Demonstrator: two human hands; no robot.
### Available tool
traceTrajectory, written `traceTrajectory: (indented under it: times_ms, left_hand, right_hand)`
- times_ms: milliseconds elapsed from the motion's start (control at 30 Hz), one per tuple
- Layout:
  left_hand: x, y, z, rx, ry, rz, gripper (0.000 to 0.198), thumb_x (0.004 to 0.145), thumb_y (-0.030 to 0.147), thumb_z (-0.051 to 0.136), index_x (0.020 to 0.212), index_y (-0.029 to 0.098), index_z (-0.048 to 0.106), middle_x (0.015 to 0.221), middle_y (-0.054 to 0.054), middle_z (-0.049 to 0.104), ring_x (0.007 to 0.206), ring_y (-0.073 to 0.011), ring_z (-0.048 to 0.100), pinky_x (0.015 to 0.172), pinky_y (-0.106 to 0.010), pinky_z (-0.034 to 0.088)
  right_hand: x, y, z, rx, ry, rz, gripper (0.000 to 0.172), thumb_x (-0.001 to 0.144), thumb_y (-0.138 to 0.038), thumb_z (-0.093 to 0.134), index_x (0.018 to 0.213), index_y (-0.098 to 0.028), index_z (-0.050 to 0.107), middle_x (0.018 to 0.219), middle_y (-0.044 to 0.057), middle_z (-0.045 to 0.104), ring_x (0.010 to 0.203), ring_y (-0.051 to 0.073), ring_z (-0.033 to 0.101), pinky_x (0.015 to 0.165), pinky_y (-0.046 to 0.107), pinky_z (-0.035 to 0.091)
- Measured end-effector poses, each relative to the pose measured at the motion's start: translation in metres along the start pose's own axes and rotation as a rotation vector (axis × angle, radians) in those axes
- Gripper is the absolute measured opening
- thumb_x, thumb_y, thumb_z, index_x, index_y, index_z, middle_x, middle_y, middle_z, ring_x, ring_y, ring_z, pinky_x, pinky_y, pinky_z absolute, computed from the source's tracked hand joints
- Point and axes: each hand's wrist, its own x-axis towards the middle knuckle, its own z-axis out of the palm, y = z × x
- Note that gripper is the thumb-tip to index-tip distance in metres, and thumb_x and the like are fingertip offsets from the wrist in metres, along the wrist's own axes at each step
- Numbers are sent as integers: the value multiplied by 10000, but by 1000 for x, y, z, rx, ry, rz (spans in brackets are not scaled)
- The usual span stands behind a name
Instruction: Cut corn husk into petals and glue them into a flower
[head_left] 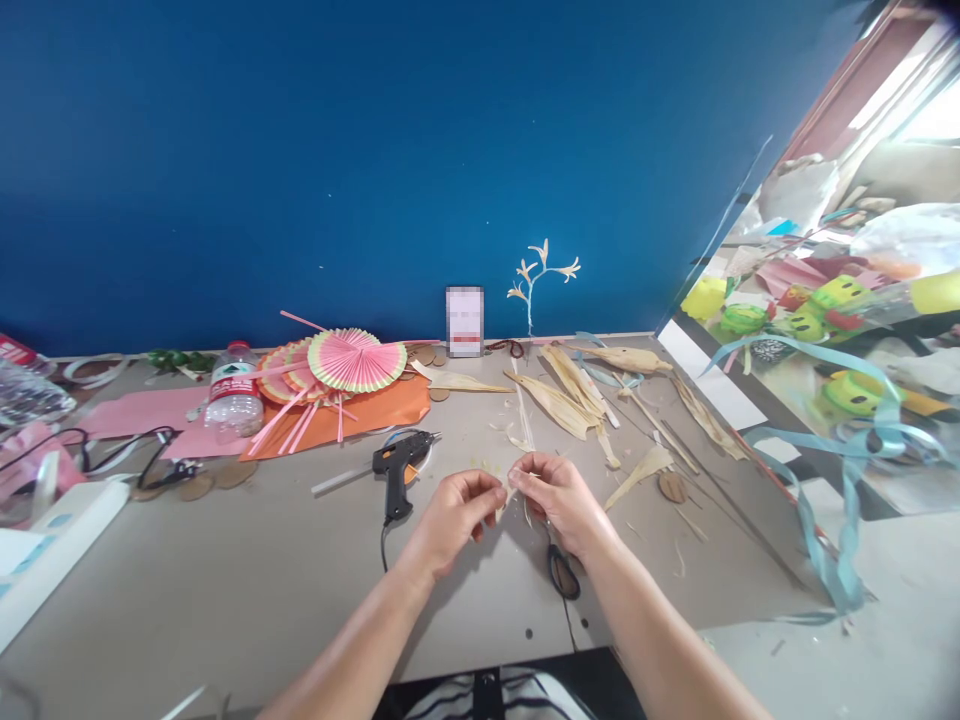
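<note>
Fingers [491, 498] of the left hand [459, 515] and right hand [559, 495] are drawn together at thumb and forefinger, pinching a small pale strip [507, 497] between them, just above the near middle of the table.

Behind stands a smooth, flat, dark blue wall [300, 150] flecked with tiny pale specks. Before it spreads the dull grey-beige table [262, 570], littered with shavings. Sheer light-blue ribbon [847, 500] loops over its right edge. At the left lies a long white plastic bar [71, 550] with pale blue patches. Flat orange and pink sheets lie farther back, under round, finely pleated paper fans [356, 360]; a clear, red-capped bottle [234, 395] stands in front, partly covering them. Dry, ribbed husks [555, 402], tapered and straw-coloured, sprawl beyond the right hand. A slender stem [530, 295] with spiky cream flowers rises against the wall.

Just beyond the left hand sits a black glue gun [396, 475], matt and angular, its cord running back towards that wrist. Black-handled scissors [564, 573] lie beside the right wrist, their blades mostly hidden by the hand. Smaller yet is a round, brown wood slice [672, 487], right of the hands. Smallest is the pinched strip, thin and fibrous-looking, too covered by fingertips to show its full shape.
</note>
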Motion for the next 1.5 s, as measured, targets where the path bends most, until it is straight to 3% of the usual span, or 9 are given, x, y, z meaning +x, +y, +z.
traceTrajectory:
  times_ms: [233,300,467,567,867,1133,1267,1367,1500]
  left_hand:
    - [2,-5,-2,-147,36,-58,207,573,313,678,609,144,564,527,37,484,472,-63,419,372,-154,273]
    - [2,-4,-3,-241,97,-80,224,558,312,696,612,138,566,541,39,472,474,-53,410,361,-142,257]
    - [1,1,-7,-338,163,-99,208,562,293,694,630,128,586,594,17,512,493,-47,428,364,-128,267]
    - [1,2,-9,-350,172,-89,192,574,288,684,640,136,588,654,7,545,514,-46,436,368,-124,278]
    - [2,1,-4,-430,179,-84,217,591,303,689,639,137,557,611,35,490,509,-36,424,377,-114,285]
    - [-3,3,-4,-379,169,-17,230,641,333,647,618,127,546,653,-3,522,513,-46,430,378,-121,331]
    - [-6,4,-4,-331,186,34,241,655,358,621,605,134,547,631,0,520,534,-64,448,388,-132,353]
    - [-7,4,-2,-284,215,82,237,667,358,608,595,143,538,622,6,516,550,-75,458,405,-142,373]
    - [-8,7,3,-236,244,123,241,678,358,599,593,143,534,613,1,514,555,-83,472,426,-152,393]
  right_hand:
    - [2,-6,-6,72,148,-18,256,702,-414,557,667,-163,526,402,-100,290,361,46,215,368,187,178]
    - [-4,-8,-10,-92,136,-39,262,736,-416,504,665,-165,529,430,-86,313,376,53,241,387,193,197]
    - [-33,-3,-23,-1004,66,-90,160,718,-272,526,590,-177,524,538,-18,521,505,108,450,488,223,262]
    - [-49,2,-30,-1363,42,-16,115,725,-247,514,630,-184,532,629,15,585,549,148,532,485,243,241]
    - [-62,16,-34,-1571,38,64,77,734,-230,536,792,-184,516,786,47,603,668,209,616,488,258,264]
    - [-66,17,-40,-1593,28,93,74,730,-255,518,736,-181,524,764,55,593,636,214,606,470,248,267]
    - [-67,15,-49,-1446,47,86,49,685,-178,499,640,-182,517,649,36,581,589,188,568,488,254,278]
    - [-64,16,-51,-997,42,108,29,675,-208,512,656,-190,502,561,-7,527,511,136,503,478,236,303]
    - [-56,16,-36,-219,-57,143,261,616,-365,617,679,-190,434,517,-48,440,421,75,364,405,200,290]
